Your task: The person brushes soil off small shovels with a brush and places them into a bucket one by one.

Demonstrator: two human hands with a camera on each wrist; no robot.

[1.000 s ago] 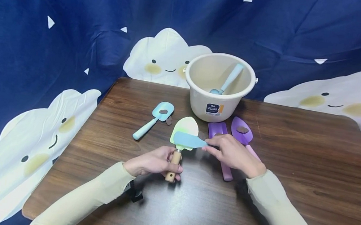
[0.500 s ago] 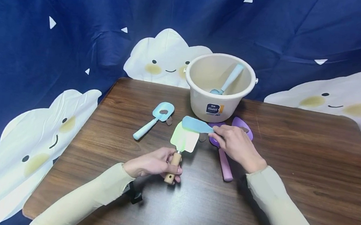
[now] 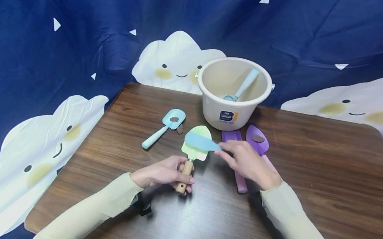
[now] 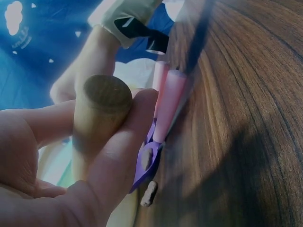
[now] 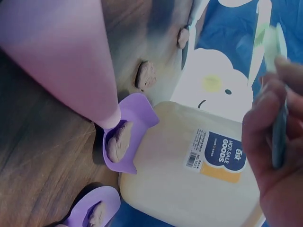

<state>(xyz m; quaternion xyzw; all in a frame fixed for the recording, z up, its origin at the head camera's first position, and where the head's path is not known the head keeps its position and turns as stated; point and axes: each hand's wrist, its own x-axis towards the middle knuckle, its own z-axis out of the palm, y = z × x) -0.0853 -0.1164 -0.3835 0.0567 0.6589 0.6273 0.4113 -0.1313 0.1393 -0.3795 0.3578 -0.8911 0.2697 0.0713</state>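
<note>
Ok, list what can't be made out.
Head: part of the trowel blade, behind the blue scraper.
Head: middle of the square scoop, behind the right hand.
Head: fine print on the bucket label, too small.
Left wrist: most of the trowel blade, behind the left hand.
Right wrist: pink handle, cut off by the edge.
</note>
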